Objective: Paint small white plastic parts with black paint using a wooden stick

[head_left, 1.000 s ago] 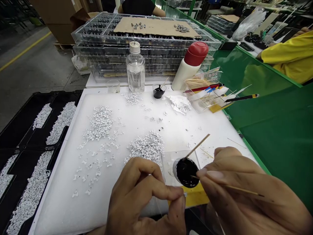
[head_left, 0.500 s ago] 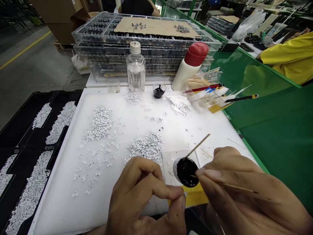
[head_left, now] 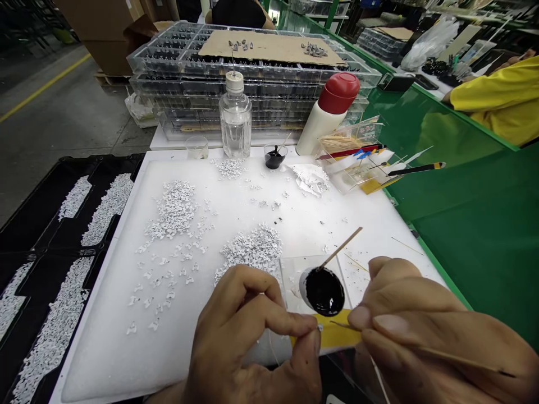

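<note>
My left hand (head_left: pixel 256 336) pinches a tiny white part (head_left: pixel 320 327) between thumb and forefinger, most of it covered by the fingertips. Opposite it, my right hand (head_left: pixel 433 331) grips a thin wooden toothpick (head_left: pixel 347 326), its dark tip pointing left, a short gap from the part. Just behind the fingertips, a small cup of black paint (head_left: pixel 324 292) is tilted towards me, with a wooden stick (head_left: pixel 342 247) leaning out of it. The cup rests on a clear plate (head_left: pixel 290 275) beside a yellow piece (head_left: pixel 345 331). A heap of small white parts (head_left: pixel 252 247) lies behind my left hand.
More white parts (head_left: pixel 174 205) lie at the left of the white foam pad (head_left: pixel 109 336). Along the back stand a clear bottle (head_left: pixel 236 120), a second cup of black paint (head_left: pixel 275 158), a red-capped flask (head_left: pixel 328 112) and a toothpick box (head_left: pixel 345 151). Black trays (head_left: pixel 37 235) hold white parts.
My right hand has moved slightly right and down, drawing the toothpick tip out of the paint cup to a spot near the part. My left hand keeps its pinch.
</note>
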Available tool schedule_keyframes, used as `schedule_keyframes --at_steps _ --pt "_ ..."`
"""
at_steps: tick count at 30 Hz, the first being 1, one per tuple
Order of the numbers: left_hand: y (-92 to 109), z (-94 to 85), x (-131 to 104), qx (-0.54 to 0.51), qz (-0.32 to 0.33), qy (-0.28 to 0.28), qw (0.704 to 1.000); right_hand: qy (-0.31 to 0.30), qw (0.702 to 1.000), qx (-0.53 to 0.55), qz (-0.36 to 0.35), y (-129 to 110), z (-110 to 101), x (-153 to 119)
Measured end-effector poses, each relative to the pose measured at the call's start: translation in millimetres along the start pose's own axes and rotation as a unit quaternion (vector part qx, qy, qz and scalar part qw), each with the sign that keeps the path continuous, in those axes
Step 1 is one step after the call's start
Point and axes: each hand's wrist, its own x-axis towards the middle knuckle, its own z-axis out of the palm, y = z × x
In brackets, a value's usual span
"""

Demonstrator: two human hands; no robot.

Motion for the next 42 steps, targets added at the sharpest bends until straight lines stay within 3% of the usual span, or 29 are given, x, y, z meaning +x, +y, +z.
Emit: schedule_keyframes --at_steps 6,26,42 --pt "0 -1.3 7 0.007 0.005 0.001 1.000 -0.058 0.998 0.017 0.007 4 -5 -6" --pt "-1 1.1 2 0.005 0.003 0.013 1.000 -0.016 1.000 -0.020 0.016 -10 6 14" --pt "-1 -0.1 1 0.007 0.012 0.004 1.000 -0.041 0.999 -0.022 0.017 -11 4 11"
